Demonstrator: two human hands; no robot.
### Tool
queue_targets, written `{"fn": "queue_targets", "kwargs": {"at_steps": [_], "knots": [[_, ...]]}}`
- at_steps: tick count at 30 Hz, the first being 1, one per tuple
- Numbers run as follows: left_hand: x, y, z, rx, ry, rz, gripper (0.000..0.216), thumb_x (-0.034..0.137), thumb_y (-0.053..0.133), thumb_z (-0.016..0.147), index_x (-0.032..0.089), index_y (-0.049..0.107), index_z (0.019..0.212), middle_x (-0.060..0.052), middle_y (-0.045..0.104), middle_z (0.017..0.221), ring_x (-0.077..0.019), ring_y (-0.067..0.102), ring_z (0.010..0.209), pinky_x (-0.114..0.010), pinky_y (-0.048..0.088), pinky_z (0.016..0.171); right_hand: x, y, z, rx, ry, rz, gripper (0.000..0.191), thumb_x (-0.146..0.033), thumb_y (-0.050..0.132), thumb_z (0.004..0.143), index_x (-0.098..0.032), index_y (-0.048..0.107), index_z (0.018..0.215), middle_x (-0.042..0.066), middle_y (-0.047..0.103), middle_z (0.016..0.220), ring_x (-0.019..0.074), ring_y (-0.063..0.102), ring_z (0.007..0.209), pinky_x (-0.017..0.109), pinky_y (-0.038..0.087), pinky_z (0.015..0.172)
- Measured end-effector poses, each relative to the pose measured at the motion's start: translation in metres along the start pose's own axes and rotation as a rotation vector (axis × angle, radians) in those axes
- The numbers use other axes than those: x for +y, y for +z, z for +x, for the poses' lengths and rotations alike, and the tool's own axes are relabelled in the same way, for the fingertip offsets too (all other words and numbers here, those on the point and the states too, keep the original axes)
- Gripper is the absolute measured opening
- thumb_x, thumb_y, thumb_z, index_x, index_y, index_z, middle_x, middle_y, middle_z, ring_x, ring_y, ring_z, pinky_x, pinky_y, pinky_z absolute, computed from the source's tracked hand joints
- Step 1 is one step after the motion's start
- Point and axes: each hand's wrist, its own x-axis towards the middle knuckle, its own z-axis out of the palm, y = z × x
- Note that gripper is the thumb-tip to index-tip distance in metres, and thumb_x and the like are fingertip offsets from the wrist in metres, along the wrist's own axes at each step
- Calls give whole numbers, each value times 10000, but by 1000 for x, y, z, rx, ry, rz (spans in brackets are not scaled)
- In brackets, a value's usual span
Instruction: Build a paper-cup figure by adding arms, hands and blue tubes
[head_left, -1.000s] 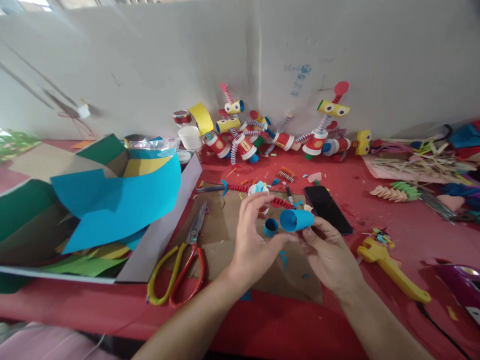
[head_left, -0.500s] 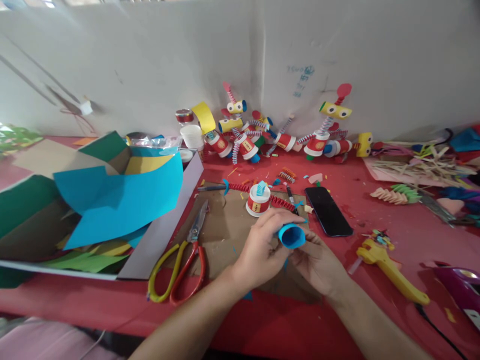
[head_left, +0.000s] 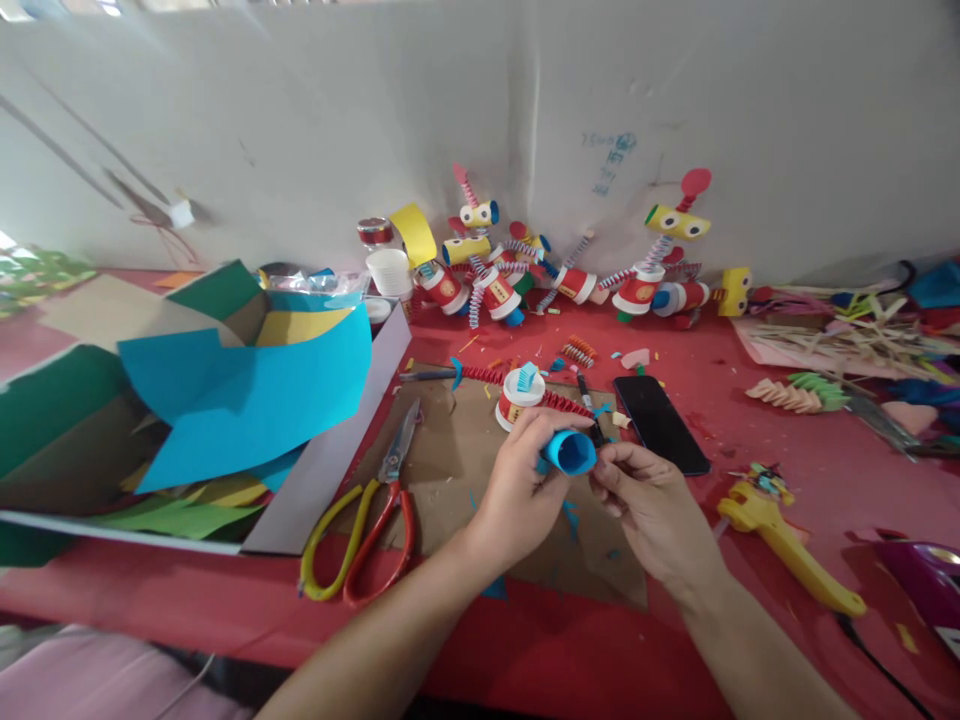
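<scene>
My left hand [head_left: 521, 485] is wrapped round a rolled blue paper tube [head_left: 574, 453], its open end facing me. Close to the tube's right rim, the fingertips of my right hand [head_left: 645, 500] are pinched together; what lies between them, if anything, I cannot make out. Behind my hands stands a red-and-white paper cup [head_left: 511, 398] with folded red paper arms and a small light-blue folded strip on top. A dark marker [head_left: 583, 388] lies just beyond the tube. Under all this is a brown cardboard sheet [head_left: 435, 465] with blue paper scraps.
Scissors [head_left: 394, 465] with yellow and red handles lie left of my hands. A box [head_left: 322, 450] of coloured paper stands further left. To the right are a black phone [head_left: 660, 422] and a yellow glue gun [head_left: 795, 550]. Several paper-cup figures [head_left: 499, 292] line the wall.
The tube has shifted slightly left in my left hand. My right hand has moved a little right and up, its fingers now pinched beside the tube's rim.
</scene>
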Motion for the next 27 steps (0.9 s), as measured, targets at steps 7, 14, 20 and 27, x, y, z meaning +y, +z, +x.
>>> {"fn": "queue_targets", "kwargs": {"at_steps": [7, 14, 20, 27], "knots": [[1, 0, 1, 2, -180, -198, 381, 6, 551, 770, 233, 630, 1066, -41, 599, 1072, -163, 557, 930, -296, 432, 830, 1, -6, -6, -59, -204, -59, 379, -467, 649, 841, -182, 617, 593, 3, 593, 590, 79, 488, 457, 200, 341, 410], [5, -1, 3, -104, -413, -581, 326, 126, 695, 733, 213, 614, 1036, -4, 564, 904, -136, 515, 850, -271, 399, 792, -1, -13, -9, -119, -752, -536, 272, -148, 593, 891, -308, 650, 1104, 35, 573, 1100, 151, 577, 963, 269, 493, 777], [0, -3, 3, -282, -563, -717, 308, 162, 730, 722, 202, 607, 1002, -3, 558, 907, -127, 506, 840, -264, 396, 767, -8, -15, -7, -170, -924, -827, 354, -98, 533, 909, -322, 626, 1168, 44, 498, 1172, 162, 559, 1014, 329, 484, 880], [2, -8, 5, -259, -621, -727, 487, 293, 744, 767, 248, 556, 1214, -23, 586, 898, -117, 561, 724, -256, 438, 663, -11, -14, -5, -51, -841, -839, 103, -173, 581, 890, -255, 630, 930, 59, 538, 1083, 206, 575, 1017, 332, 503, 804]]}}
